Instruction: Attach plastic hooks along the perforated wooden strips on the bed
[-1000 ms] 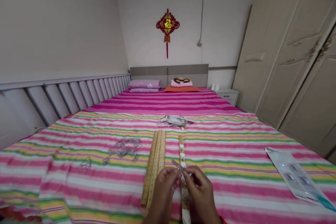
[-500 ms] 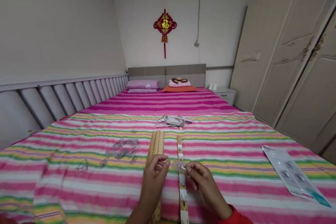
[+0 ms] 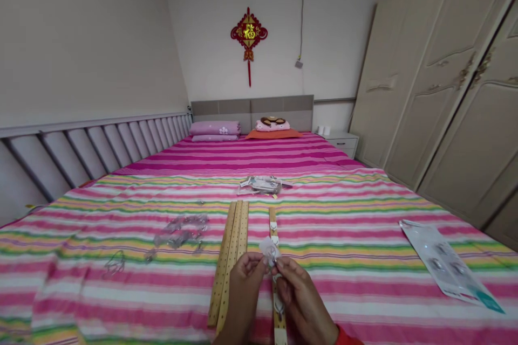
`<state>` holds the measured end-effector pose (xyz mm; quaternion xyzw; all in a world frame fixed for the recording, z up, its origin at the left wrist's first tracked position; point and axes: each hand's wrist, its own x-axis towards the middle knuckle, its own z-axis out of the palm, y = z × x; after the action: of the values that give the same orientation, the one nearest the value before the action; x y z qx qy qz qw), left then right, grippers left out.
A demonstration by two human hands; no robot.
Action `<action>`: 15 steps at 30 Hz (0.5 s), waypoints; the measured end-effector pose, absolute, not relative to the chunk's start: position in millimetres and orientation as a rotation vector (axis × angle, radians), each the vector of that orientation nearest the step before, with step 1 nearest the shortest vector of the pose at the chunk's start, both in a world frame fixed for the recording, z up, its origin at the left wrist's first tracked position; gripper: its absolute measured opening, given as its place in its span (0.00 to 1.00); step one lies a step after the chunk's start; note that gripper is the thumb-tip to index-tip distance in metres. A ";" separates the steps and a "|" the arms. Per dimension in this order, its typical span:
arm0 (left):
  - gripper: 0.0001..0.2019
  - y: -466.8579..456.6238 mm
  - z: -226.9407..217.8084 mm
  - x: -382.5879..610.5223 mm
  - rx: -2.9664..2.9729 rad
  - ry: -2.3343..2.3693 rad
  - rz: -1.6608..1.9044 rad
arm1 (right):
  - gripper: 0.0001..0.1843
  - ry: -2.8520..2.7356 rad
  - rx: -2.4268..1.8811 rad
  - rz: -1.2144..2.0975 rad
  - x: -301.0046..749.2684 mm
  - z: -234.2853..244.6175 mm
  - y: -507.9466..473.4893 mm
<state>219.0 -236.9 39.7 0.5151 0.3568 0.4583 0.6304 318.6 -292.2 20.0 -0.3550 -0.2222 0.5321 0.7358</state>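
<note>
A clear adhesive hook (image 3: 268, 248) with a see-through square pad is pinched between the fingertips of both my hands. My left hand (image 3: 247, 275) closes on its lower left edge, and my right hand (image 3: 297, 285) grips it from the right. Just beneath lies a narrow wooden strip (image 3: 272, 217) with several white-backed hooks (image 3: 279, 306) fixed along it; my hands hide part of the strip. To the left, touching or close behind my left hand, are perforated wooden strips (image 3: 231, 248) laid side by side.
Small clear plastic pieces (image 3: 184, 229) and a thin loop of wire or plastic (image 3: 115, 263) lie on the left of the striped bedspread (image 3: 162, 296). A plastic-wrapped packet (image 3: 261, 185) is farther up. Blister packaging (image 3: 447, 264) lies at the right.
My left hand has moved right and taken hold of the clear hook, which my right hand held. The hook's pad has turned up, and the view has shifted slightly.
</note>
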 end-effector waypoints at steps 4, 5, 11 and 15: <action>0.11 -226.7 38.9 219.7 1.204 0.883 1.046 | 0.16 -0.629 -1.013 1.062 326.8 16.9 -290.1; 0.11 -223.6 39.8 220.5 1.207 0.891 1.042 | 0.17 -0.644 -1.049 1.033 329.9 15.0 -288.4; 0.11 -198.7 45.7 235.4 1.253 0.901 0.926 | 0.21 -0.643 -1.144 0.885 357.3 16.1 -268.7; 0.10 -172.7 41.4 254.4 1.282 0.918 0.883 | 0.21 -0.655 -1.203 0.833 375.4 21.7 -245.7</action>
<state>254.4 -172.7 41.4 0.5574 0.3990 0.3836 0.6188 375.4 -245.7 21.7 -0.5390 -0.2933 0.3733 0.6957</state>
